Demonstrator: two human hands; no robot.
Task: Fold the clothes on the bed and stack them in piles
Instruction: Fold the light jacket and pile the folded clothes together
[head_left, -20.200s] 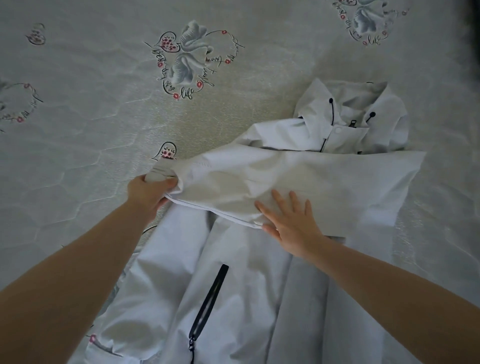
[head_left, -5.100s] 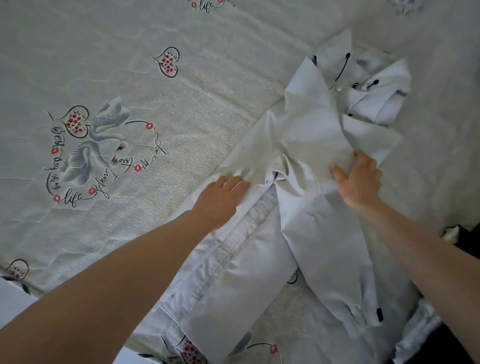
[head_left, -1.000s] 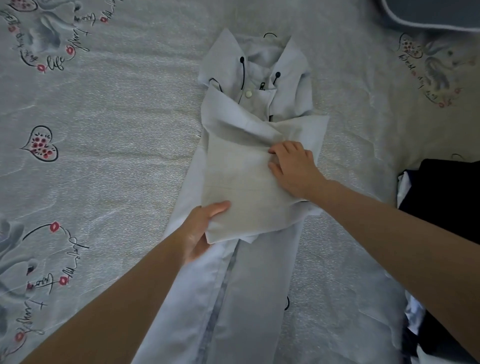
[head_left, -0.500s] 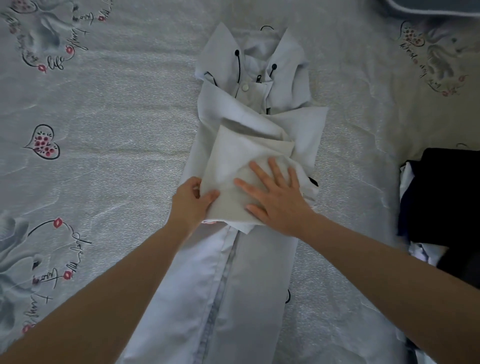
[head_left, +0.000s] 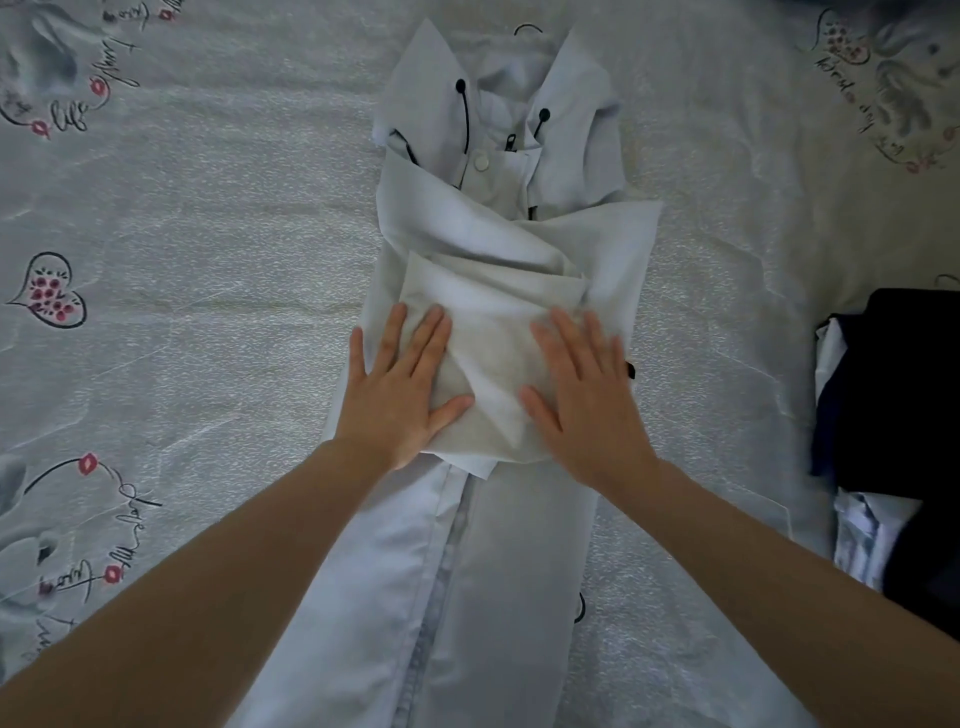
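Both hands are flat on the jacket in the head view. The left hand (head_left: 396, 387) and right hand (head_left: 582, 387) lie side by side with fingers straight and spread, gripping nothing, just pressing the folded-in sleeves (head_left: 493, 332) down onto the chest. My guess is that's to flatten the bundle so it won't spring open before the next fold. The pale jacket (head_left: 457, 571) lies lengthwise on the bed (head_left: 208, 260), collar (head_left: 498, 114) at the far end, hem toward the person. Off to the right there's a dark pile of clothes (head_left: 898, 415), probably the finished stack.
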